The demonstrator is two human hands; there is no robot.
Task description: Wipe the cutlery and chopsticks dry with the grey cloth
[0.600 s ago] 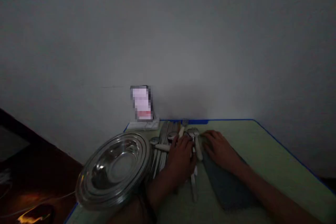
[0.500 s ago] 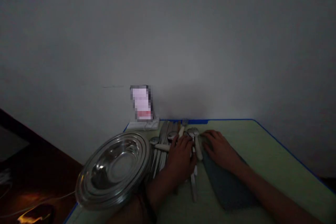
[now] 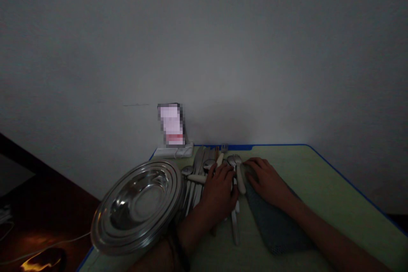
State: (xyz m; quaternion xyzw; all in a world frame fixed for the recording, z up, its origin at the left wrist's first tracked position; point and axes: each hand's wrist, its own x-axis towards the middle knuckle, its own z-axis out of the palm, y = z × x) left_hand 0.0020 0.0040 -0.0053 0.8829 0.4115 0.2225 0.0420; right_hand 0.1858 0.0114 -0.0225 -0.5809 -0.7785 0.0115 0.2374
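Observation:
My left hand [image 3: 219, 191] lies over a pile of cutlery, its fingers apart and resting on the handles. Beneath and beside it are a pale-handled piece [image 3: 196, 179], several knives [image 3: 198, 161], a spoon [image 3: 186, 171] and a fork [image 3: 225, 148]. Its palm hides part of the pile. My right hand [image 3: 269, 182] rests on a dark grey-blue cloth [image 3: 280, 225], fingers stretched out and thumb apart from them. Just left of its fingertips lies a pale-handled fork [image 3: 240, 178]. A metal handle [image 3: 235, 227] sticks out toward me below my left hand.
Stacked shiny metal bowls or plates [image 3: 140, 208] stand at the table's left edge. A lit phone [image 3: 172, 125] leans at the back on a white object [image 3: 165, 152]. The pale green table [image 3: 331, 195] has a blue rim and meets a grey wall [image 3: 255, 51]. A cable [image 3: 47, 246] runs at lower left.
Both hands stay in nearly the same place, and the cutlery, cloth and bowls have not visibly moved. The picture is a little sharper now.

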